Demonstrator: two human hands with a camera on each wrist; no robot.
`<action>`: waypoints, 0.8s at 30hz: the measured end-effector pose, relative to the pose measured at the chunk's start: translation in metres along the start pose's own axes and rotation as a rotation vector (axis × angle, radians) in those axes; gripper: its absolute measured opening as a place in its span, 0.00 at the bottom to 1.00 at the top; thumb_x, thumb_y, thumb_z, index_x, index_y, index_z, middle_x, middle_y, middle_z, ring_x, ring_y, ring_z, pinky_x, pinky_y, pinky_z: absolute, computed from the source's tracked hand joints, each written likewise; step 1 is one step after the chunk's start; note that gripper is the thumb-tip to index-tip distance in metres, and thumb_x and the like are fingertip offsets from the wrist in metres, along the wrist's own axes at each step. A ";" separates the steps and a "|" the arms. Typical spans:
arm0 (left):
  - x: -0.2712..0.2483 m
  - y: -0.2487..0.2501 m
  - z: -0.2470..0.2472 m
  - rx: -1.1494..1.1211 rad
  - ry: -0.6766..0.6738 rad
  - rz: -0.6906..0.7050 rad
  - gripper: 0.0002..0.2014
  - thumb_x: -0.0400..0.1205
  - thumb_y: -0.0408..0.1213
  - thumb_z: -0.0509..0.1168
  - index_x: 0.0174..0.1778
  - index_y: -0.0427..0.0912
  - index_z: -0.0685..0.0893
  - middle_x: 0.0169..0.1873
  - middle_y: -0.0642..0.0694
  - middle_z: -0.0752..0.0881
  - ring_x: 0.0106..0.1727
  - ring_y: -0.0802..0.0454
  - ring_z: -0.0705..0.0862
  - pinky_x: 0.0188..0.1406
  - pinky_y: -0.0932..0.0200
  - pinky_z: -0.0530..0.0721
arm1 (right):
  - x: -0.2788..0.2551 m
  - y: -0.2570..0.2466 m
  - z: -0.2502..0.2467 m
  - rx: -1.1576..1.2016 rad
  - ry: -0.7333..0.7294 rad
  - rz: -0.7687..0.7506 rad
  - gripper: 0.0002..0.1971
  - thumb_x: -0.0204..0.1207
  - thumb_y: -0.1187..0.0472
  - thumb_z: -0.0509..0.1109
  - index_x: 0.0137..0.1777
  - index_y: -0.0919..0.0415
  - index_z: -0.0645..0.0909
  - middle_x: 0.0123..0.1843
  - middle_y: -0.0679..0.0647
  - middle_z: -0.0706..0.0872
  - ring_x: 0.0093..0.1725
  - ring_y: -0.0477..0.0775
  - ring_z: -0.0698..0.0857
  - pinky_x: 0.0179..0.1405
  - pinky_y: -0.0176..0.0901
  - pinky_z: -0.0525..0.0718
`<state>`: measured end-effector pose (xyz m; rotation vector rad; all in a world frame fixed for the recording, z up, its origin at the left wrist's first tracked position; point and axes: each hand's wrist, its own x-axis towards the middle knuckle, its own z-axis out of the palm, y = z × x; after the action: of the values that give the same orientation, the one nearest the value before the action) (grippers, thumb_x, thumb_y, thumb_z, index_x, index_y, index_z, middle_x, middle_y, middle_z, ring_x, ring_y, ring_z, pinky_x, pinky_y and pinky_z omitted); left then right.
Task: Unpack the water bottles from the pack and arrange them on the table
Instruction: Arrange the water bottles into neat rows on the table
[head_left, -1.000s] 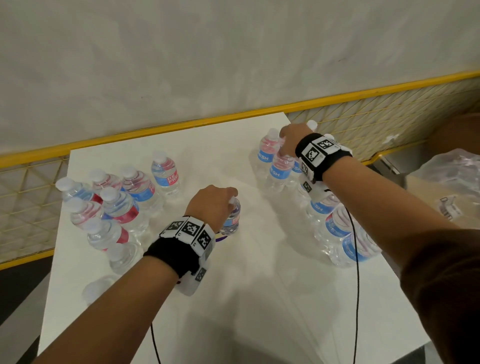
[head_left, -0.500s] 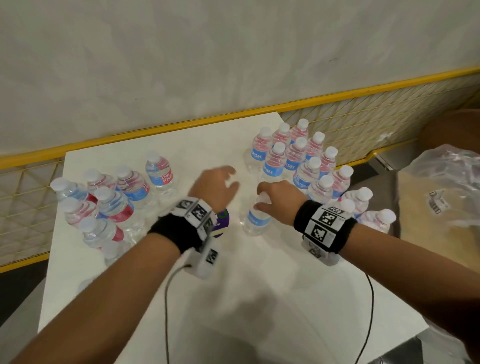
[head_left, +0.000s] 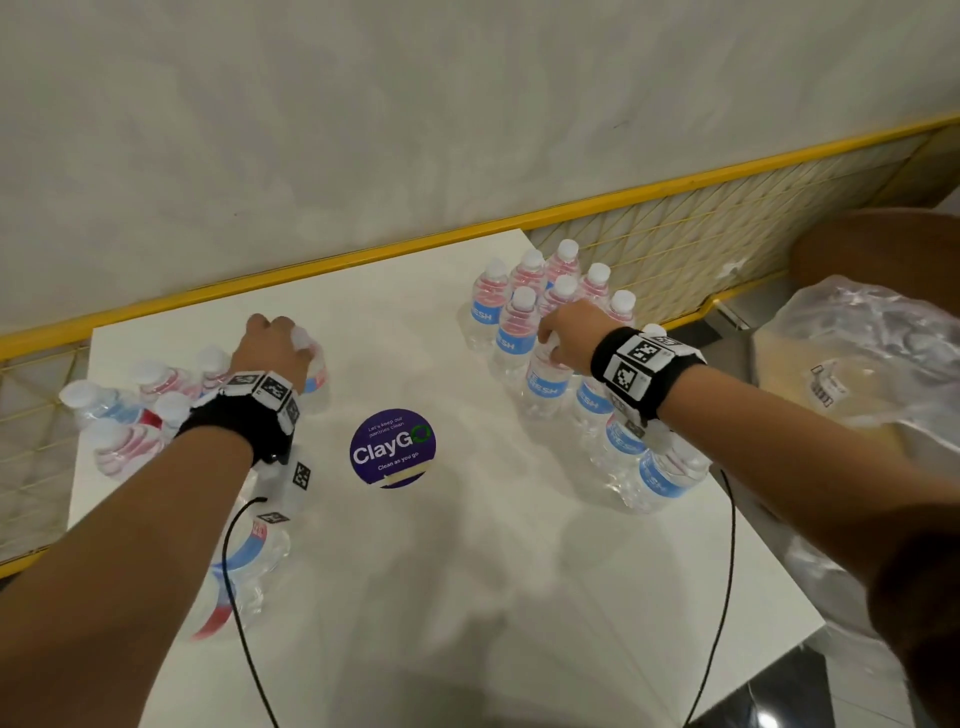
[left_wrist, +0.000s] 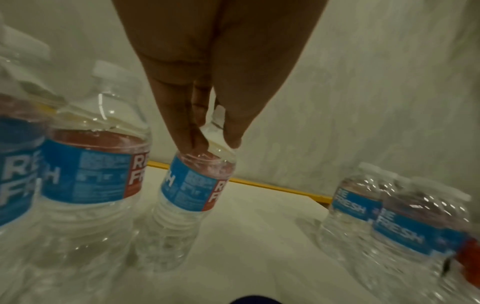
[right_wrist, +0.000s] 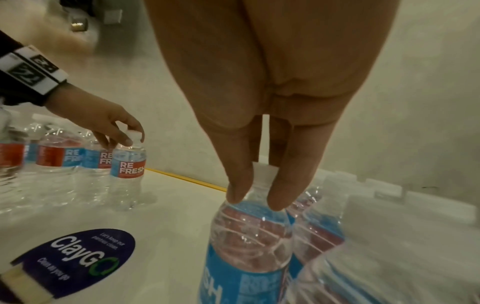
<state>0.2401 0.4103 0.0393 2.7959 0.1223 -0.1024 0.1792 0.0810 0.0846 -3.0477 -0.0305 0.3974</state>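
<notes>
Small clear water bottles with blue and red labels stand on the white table (head_left: 467, 571) in two groups, a left group (head_left: 119, 415) and a right group (head_left: 550, 296). My left hand (head_left: 270, 348) pinches the white cap of the bottle (head_left: 318, 376) at the right end of the left group; in the left wrist view the fingertips (left_wrist: 192, 142) close round that bottle's (left_wrist: 192, 185) neck. My right hand (head_left: 566, 338) pinches the cap of a bottle (head_left: 545, 387) at the near left edge of the right group, as the right wrist view shows on the cap (right_wrist: 262, 170).
A round purple sticker (head_left: 392, 448) lies on the table between my hands. Crumpled clear pack wrap (head_left: 862, 353) sits off the table's right edge. Another bottle (head_left: 244, 561) stands under my left forearm. A yellow rail (head_left: 363, 254) and the wall run behind the table.
My right hand carried the bottle from the table's middle to the right group, uncovering the sticker. My left hand, open half a second ago, moved back left and took a bottle's cap.
</notes>
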 end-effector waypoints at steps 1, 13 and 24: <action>-0.002 0.003 0.002 0.012 -0.007 0.033 0.20 0.81 0.36 0.65 0.67 0.30 0.75 0.63 0.30 0.75 0.63 0.30 0.76 0.64 0.42 0.74 | 0.002 -0.001 0.000 -0.015 0.008 0.001 0.16 0.78 0.62 0.67 0.66 0.61 0.80 0.65 0.60 0.82 0.66 0.61 0.78 0.63 0.46 0.76; -0.067 0.081 0.018 -0.311 -0.259 0.290 0.13 0.76 0.43 0.72 0.49 0.36 0.84 0.45 0.41 0.87 0.47 0.42 0.85 0.47 0.49 0.85 | 0.009 -0.012 0.006 -0.076 0.051 0.110 0.22 0.79 0.58 0.65 0.72 0.62 0.73 0.69 0.64 0.74 0.68 0.66 0.74 0.63 0.54 0.77; -0.079 0.107 0.027 -0.249 -0.261 0.378 0.13 0.80 0.46 0.66 0.54 0.43 0.87 0.53 0.43 0.87 0.54 0.47 0.84 0.55 0.57 0.80 | -0.066 -0.041 0.059 0.285 -0.026 -0.034 0.20 0.76 0.51 0.70 0.65 0.56 0.72 0.58 0.57 0.79 0.54 0.58 0.79 0.46 0.42 0.71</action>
<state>0.1700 0.2951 0.0556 2.4801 -0.4239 -0.3312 0.0996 0.1234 0.0477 -2.7578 -0.0250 0.4012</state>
